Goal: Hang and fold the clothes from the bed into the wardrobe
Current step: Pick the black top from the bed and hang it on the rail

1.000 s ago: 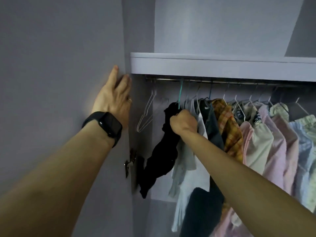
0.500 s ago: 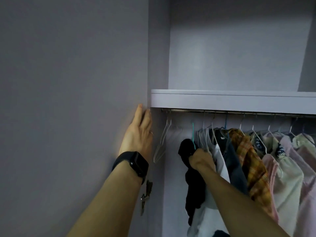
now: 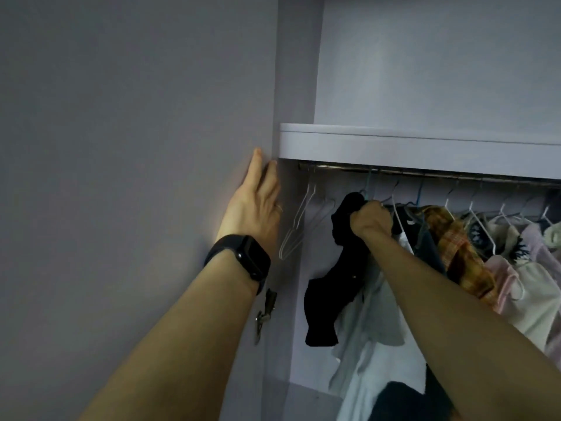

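Head view.
- Left hand [image 3: 255, 205]: fingers straight, flat against wardrobe panel [image 3: 151, 147], 9 o'clock of rail [image 3: 425, 174].
- Right hand [image 3: 370, 221]: fingers curled tight round black garment [image 3: 337, 284] by teal hanger [image 3: 368, 183]. Garment dangles toward 7 o'clock.
- Hung clothes [image 3: 455, 247] fill rail toward 3 o'clock. Hanging looks well advanced, this piece nearly placed.
- Hidden: bed, remaining pile. Hook's seat on rail unclear. Wardrobe bottom cut off.
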{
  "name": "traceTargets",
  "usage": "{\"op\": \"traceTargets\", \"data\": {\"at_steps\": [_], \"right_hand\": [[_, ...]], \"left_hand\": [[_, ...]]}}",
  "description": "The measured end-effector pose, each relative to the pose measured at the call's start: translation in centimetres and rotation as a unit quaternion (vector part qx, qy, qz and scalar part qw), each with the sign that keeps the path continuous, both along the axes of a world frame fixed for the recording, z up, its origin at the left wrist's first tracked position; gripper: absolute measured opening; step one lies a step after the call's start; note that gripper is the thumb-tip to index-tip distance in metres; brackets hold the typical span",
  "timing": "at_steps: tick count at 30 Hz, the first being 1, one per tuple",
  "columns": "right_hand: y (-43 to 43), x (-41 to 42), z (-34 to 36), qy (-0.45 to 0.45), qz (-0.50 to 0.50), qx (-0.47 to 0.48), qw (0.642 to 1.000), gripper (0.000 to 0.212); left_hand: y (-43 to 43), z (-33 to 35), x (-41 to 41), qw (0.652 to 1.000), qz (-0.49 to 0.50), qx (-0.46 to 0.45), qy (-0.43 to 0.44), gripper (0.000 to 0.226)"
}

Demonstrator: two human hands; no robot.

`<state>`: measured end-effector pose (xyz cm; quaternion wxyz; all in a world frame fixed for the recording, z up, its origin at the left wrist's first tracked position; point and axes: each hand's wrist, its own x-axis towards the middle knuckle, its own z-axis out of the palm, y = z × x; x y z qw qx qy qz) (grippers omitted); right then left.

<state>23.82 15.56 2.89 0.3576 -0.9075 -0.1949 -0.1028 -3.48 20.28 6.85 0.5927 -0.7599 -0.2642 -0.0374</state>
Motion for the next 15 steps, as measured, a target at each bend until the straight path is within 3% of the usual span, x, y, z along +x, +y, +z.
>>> {"op": "traceTargets", "data": {"at_steps": [3,8,15], "right_hand": [[0.4,1.0,-1.6,0.031,-0.008,-0.044,0.999,0.043],[-0.7,-1.4,-5.8,0.040,0.002,-0.049,0.998,0.068],[-10.1,-9.7,-2.7,-0.003,0.077,-0.122,0.989,0.057]], "left_hand": [[0.3,0.0,0.3,1.000,-0.012,0.003,-0.022,0.068],[0.5,-0.6,0.4,0.999,-0.021,-0.009,-0.022,0.067],[-1.2,0.9,-0.5,0.992,0.014,-0.122,0.005,0.063]]}}
